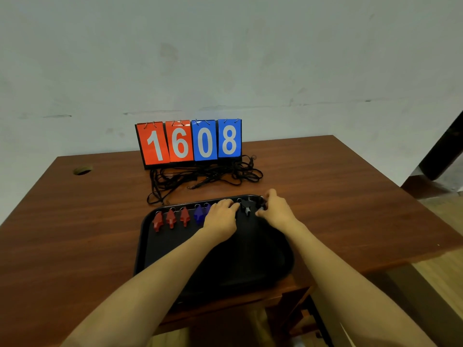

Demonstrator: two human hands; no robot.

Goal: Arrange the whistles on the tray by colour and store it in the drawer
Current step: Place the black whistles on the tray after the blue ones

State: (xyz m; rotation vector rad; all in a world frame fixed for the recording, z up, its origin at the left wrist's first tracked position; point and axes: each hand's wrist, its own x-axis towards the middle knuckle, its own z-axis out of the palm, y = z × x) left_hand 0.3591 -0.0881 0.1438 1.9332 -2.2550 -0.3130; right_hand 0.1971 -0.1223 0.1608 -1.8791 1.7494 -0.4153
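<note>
A black tray [175, 249] lies on the brown desk. Along its far edge stand three red whistles [171, 217], then blue whistles [199, 214] partly hidden by my left hand [220, 216]. A black whistle [246, 209] lies between my two hands. My left hand rests palm down on the tray's far edge, fingers curled over something I cannot make out. My right hand [275, 210] is at the tray's far right corner, fingers pinched on a black whistle [261, 204] that is mostly hidden.
A flip scoreboard [189, 142] reading 1608 stands at the back of the desk [75, 221]. A tangle of black lanyards [200, 179] lies between it and the tray. A cable hole [82, 169] is at the far left. The tray overhangs the desk's near edge.
</note>
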